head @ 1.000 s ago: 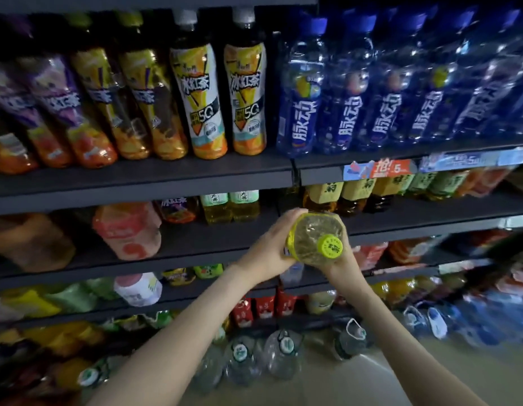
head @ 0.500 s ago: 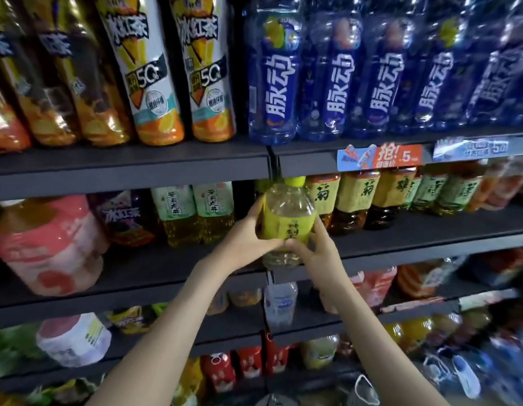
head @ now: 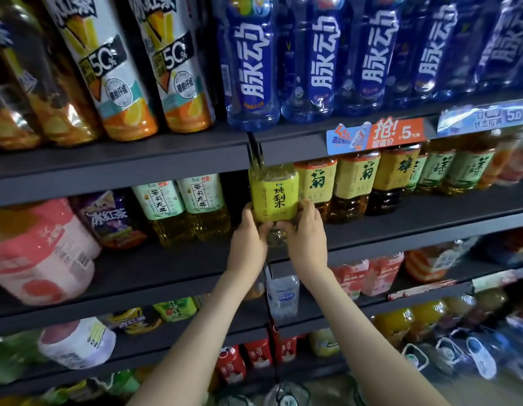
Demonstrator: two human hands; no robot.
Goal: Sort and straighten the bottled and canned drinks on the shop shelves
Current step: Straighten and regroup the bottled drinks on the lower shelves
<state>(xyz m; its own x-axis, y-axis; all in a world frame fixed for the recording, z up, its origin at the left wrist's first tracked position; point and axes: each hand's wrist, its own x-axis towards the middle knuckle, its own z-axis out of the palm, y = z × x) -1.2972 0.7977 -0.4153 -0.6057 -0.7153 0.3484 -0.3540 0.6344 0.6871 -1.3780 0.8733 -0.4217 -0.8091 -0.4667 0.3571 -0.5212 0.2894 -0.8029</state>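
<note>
At middle-shelf front, centre of view: fingers (head: pixel 248 211) of left hand (head: pixel 248 234) curl round the lower left side of the yellow-label bottle (head: pixel 274 197), thumb across the clear base in front. Right hand (head: pixel 306 230) mirrors it on the lower right side, fingers wrapped behind, thumb in front. Thumbs close together under the label. 2 hands on 1 bottle.

Bottle upright, label facing out, pale yellow liquid. Top hidden behind the front edge of the upper shelf (head: pixel 122 165). It stands at the seam between 2 shelf sections, near the front of the middle shelf (head: pixel 415 227). Cannot tell whether the base rests on the shelf or sits just off it.

Just beside it on the right: row of amber tea bottles (head: pixel 317 186) with yellow labels, then green-label bottles (head: pixel 436 168) further along. On the left, a gap, then 2 pale-green-label bottles (head: pixel 201 200), a purple-label bottle (head: pixel 108 221) and a large pink-label bottle (head: pixel 40 253).

Upper shelf: blue bottles (head: pixel 251 68) above and to the right, 2 tall white-and-orange bottles (head: pixel 108 74) marked 50% to the left. Orange price tag (head: pixel 396 133) showing 5 on the shelf edge, blue tag (head: pixel 482 117) beside it.

Lower shelf: small clear bottle (head: pixel 282 297) between the forearms, red-label bottles (head: pixel 368 273) to its right.
</note>
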